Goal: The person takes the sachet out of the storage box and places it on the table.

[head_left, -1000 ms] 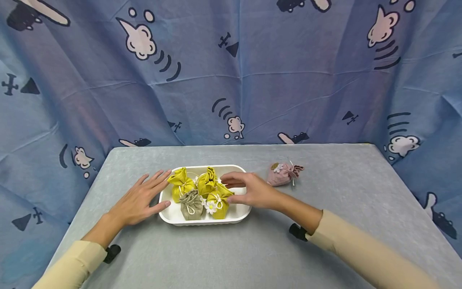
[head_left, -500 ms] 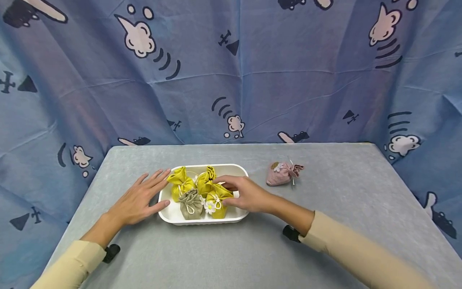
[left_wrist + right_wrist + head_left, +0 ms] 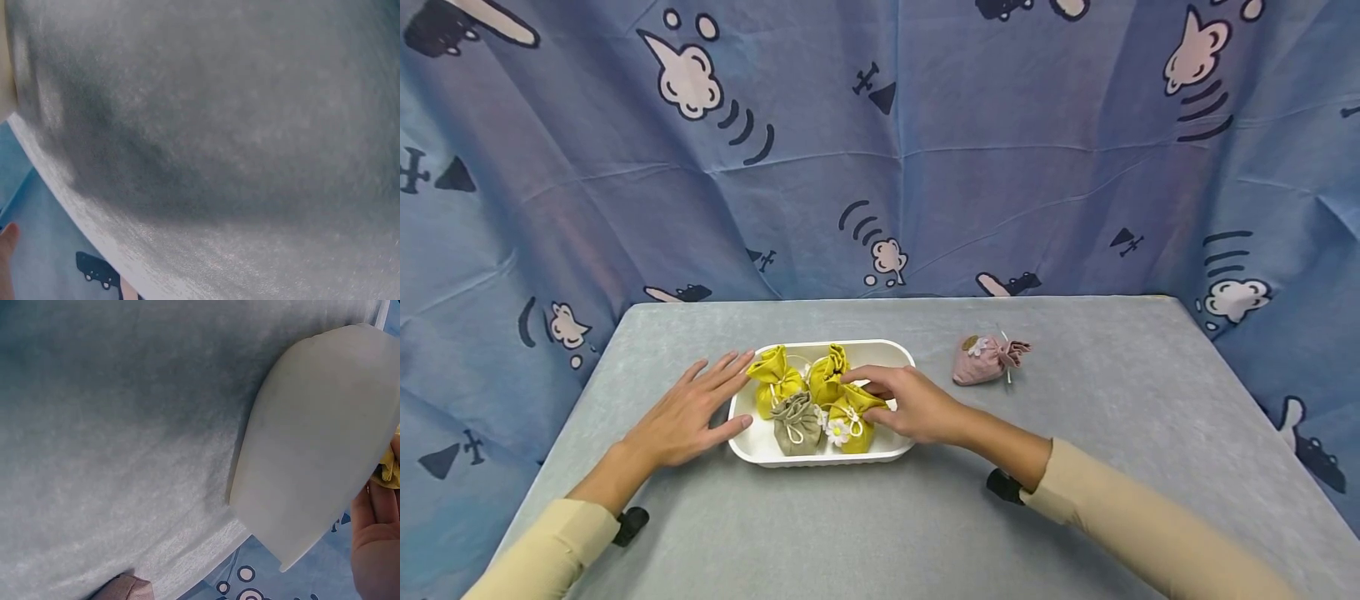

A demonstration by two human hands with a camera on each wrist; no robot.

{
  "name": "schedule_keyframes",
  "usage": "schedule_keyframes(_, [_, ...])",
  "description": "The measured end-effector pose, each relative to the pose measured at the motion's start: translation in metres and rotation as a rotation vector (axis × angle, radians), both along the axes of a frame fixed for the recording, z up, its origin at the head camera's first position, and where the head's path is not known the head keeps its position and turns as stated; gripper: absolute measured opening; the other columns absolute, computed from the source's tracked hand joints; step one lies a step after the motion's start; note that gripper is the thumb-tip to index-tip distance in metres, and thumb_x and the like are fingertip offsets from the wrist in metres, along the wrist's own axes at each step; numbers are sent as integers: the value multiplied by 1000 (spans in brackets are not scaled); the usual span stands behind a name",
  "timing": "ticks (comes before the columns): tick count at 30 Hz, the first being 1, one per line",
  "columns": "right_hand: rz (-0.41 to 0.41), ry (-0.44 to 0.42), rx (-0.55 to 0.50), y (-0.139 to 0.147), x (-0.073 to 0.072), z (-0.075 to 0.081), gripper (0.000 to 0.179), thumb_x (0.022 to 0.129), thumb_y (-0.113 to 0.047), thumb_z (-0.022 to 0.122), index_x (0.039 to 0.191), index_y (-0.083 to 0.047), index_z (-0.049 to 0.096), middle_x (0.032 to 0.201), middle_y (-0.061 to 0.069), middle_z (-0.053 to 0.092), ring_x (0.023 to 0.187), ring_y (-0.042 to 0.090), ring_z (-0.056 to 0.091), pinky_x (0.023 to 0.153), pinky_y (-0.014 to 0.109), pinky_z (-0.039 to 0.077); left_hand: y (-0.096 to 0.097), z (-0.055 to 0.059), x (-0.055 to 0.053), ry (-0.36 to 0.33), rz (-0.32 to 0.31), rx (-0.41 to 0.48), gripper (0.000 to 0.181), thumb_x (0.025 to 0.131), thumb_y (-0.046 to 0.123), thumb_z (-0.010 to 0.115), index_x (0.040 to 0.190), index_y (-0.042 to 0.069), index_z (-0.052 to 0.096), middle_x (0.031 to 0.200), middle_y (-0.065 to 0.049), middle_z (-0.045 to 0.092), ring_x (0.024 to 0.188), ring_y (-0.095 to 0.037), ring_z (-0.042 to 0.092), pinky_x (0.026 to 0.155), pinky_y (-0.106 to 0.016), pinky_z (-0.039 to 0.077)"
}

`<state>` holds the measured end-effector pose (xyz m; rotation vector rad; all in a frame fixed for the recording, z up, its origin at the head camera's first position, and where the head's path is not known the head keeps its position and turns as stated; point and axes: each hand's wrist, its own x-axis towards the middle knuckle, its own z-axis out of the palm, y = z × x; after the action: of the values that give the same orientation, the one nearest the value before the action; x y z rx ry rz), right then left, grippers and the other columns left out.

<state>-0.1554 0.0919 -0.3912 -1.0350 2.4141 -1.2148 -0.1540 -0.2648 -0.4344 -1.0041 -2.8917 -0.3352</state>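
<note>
Inside a white tray (image 3: 763, 440) stand several small drawstring pouches. A yellow pouch (image 3: 856, 439) at the front right has a white flower and cord bow, and my right hand (image 3: 917, 406) pinches its gathered top between thumb and fingers. Left of it is a grey-green pouch (image 3: 800, 435); behind are two more yellow pouches. My left hand (image 3: 688, 414) lies at the tray's left rim, fingers spread and straight. In the right wrist view, the fingertips meet yellow cloth (image 3: 389, 470) beyond the tray's outer wall (image 3: 306, 437). The left wrist view shows mostly tabletop.
A pink drawstring pouch (image 3: 979, 368) lies on its side on the grey table (image 3: 820, 533), to the right of the tray. Behind the table hangs a blue patterned curtain (image 3: 970, 192).
My right hand has moved left and closed its thumb and fingers on the top of the front-right yellow pouch. The left hand, tray and pink pouch have stayed in place.
</note>
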Motion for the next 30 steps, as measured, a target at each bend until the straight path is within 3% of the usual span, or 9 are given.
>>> schedule_keyframes(14, [-20, 33, -44, 3, 2, 8, 48, 88, 4, 71, 134, -5, 60, 120, 12, 70, 105, 17, 69, 94, 30, 53, -1, 0, 1, 2, 4, -2, 72, 96, 50, 57, 151, 6, 42, 164, -3, 26, 148, -32, 26, 115, -61, 20])
schedule_keyframes(30, [-93, 91, -99, 29, 1, 48, 48, 87, 9, 70, 132, -4, 60, 121, 10, 70, 107, 19, 69, 97, 35, 52, 1, 1, 1, -4, 7, -6, 72, 96, 50, 57, 151, 6, 42, 164, -3, 26, 148, -32, 26, 115, -61, 20])
